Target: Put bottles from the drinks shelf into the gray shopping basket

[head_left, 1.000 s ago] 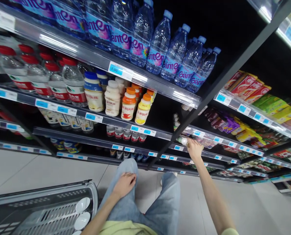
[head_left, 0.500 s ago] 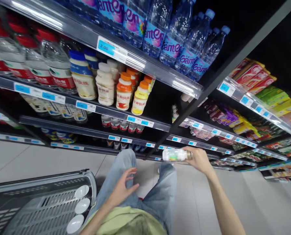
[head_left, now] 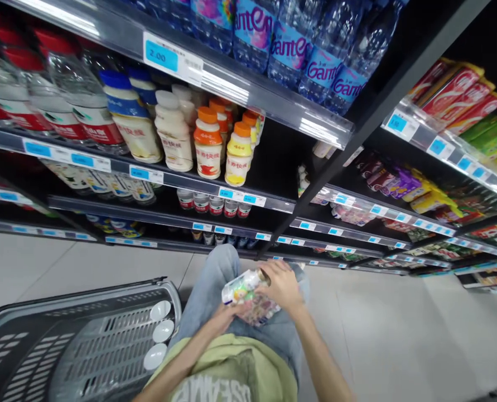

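Note:
A small clear plastic bottle (head_left: 244, 289) with a colourful label lies across my lap, held in both hands. My right hand (head_left: 282, 286) is closed round its upper end, near the brown cap. My left hand (head_left: 223, 315) cups the bottle from below, with its fingers curled under the lower end. The bottle seems to hold small mixed-colour contents, blurred. Both hands sit in front of my jeans and yellow-green top, low before the shelves.
A grey shopping basket (head_left: 85, 346) with several white round pieces inside stands at the lower left. Black shelves (head_left: 248, 97) hold water bottles, yoghurt-drink bottles (head_left: 208, 142) and snack packs (head_left: 403, 187). Pale tiled floor (head_left: 399, 329) spreads to the right.
My right hand took the bottle off the low shelf and brought it down to my lap. My left hand rose from my thigh and closed under it.

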`<move>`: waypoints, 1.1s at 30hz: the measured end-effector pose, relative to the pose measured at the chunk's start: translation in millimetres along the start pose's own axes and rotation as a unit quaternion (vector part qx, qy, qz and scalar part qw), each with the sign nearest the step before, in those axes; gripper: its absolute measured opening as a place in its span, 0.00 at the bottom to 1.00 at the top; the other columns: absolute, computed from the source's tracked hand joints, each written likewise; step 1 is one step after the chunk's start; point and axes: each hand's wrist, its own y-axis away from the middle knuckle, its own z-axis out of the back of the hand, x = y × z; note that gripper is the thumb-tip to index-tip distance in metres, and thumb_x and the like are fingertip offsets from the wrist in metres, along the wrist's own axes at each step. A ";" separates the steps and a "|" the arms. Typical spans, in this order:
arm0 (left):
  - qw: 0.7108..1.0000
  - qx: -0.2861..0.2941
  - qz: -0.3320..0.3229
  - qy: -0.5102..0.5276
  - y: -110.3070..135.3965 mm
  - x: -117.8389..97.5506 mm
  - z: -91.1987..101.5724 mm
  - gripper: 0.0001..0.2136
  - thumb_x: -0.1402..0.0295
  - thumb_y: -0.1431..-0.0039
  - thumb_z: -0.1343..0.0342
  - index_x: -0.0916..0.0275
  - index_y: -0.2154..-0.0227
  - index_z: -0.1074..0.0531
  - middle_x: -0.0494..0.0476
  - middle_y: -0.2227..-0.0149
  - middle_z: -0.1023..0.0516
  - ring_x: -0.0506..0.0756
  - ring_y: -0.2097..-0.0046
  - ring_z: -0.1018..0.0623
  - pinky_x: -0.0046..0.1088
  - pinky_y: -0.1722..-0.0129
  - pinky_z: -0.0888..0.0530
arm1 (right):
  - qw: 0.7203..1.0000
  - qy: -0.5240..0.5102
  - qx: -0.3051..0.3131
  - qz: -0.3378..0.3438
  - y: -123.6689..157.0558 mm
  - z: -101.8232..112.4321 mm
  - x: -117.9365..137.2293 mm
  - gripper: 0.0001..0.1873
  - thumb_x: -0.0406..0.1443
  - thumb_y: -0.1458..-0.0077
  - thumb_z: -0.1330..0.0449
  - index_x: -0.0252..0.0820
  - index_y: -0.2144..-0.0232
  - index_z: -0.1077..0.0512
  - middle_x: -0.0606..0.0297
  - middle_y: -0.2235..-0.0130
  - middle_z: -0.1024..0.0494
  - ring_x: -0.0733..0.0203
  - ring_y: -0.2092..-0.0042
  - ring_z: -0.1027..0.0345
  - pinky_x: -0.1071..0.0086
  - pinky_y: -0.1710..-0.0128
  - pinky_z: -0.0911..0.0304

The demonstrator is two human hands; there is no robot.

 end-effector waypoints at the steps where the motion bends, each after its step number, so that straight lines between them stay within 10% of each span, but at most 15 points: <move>1: 1.000 -0.003 0.000 0.009 -2.0 -0.8 -0.7 0.31 0.51 0.53 0.30 0.61 0.47 0.21 0.67 0.39 0.19 0.76 0.35 0.24 0.50 0.35 0.25 | 0.999 -0.002 -0.048 -0.017 7.3 -11.1 -4.4 0.22 0.42 0.38 0.31 0.52 0.42 0.22 0.58 0.39 0.19 0.44 0.35 0.28 0.49 0.32 0.39; 7: 0.997 -0.023 0.018 0.070 -10.7 -7.5 -6.2 0.25 0.56 0.47 0.35 0.64 0.49 0.22 0.72 0.42 0.18 0.72 0.36 0.23 0.54 0.34 0.27 | 0.897 -0.196 -0.251 -0.305 60.1 -105.1 -35.4 0.34 0.51 0.29 0.47 0.44 0.28 0.41 0.48 0.26 0.36 0.39 0.25 0.44 0.46 0.29 0.40; 13: 0.976 -0.055 0.056 0.204 -11.8 -0.2 -8.7 0.22 0.65 0.57 0.23 0.58 0.57 0.19 0.63 0.53 0.13 0.76 0.36 0.23 0.57 0.31 0.30 | 0.602 -0.673 -0.239 -0.357 64.2 -175.7 -29.6 0.40 0.62 0.55 0.27 0.42 0.50 0.23 0.53 0.52 0.14 0.42 0.49 0.19 0.54 0.49 0.23; 17: 0.966 -0.083 0.070 0.237 -14.1 0.1 -8.7 0.17 0.68 0.48 0.28 0.59 0.54 0.19 0.60 0.53 0.12 0.76 0.35 0.25 0.58 0.33 0.30 | 0.517 -0.696 -0.278 -0.414 57.7 -170.7 -31.4 0.33 0.60 0.57 0.25 0.42 0.61 0.20 0.56 0.60 0.13 0.45 0.59 0.18 0.59 0.58 0.23; 23: 0.958 -0.121 0.041 0.258 -14.1 -13.5 -15.5 0.23 0.56 0.47 0.27 0.61 0.50 0.18 0.65 0.42 0.17 0.72 0.30 0.28 0.52 0.30 0.31 | 0.479 -0.721 -0.281 -0.415 49.9 -159.7 -30.1 0.32 0.62 0.57 0.25 0.41 0.66 0.21 0.61 0.67 0.14 0.50 0.66 0.19 0.63 0.65 0.26; 28: 0.955 -0.144 0.021 0.259 -10.0 -22.7 -18.0 0.30 0.43 0.47 0.29 0.55 0.46 0.19 0.61 0.36 0.21 0.69 0.27 0.33 0.47 0.31 0.28 | 0.516 -0.706 -0.276 -0.400 49.3 -160.0 -26.7 0.32 0.62 0.55 0.27 0.41 0.67 0.21 0.63 0.68 0.15 0.54 0.67 0.22 0.66 0.65 0.29; 33: 0.951 -0.171 0.045 0.254 -13.9 -23.6 -19.2 0.24 0.52 0.45 0.31 0.56 0.48 0.20 0.58 0.43 0.16 0.66 0.32 0.25 0.43 0.35 0.25 | 0.543 -0.681 -0.271 -0.409 50.8 -161.4 -28.9 0.32 0.63 0.54 0.29 0.41 0.67 0.22 0.63 0.67 0.16 0.56 0.67 0.25 0.68 0.66 0.32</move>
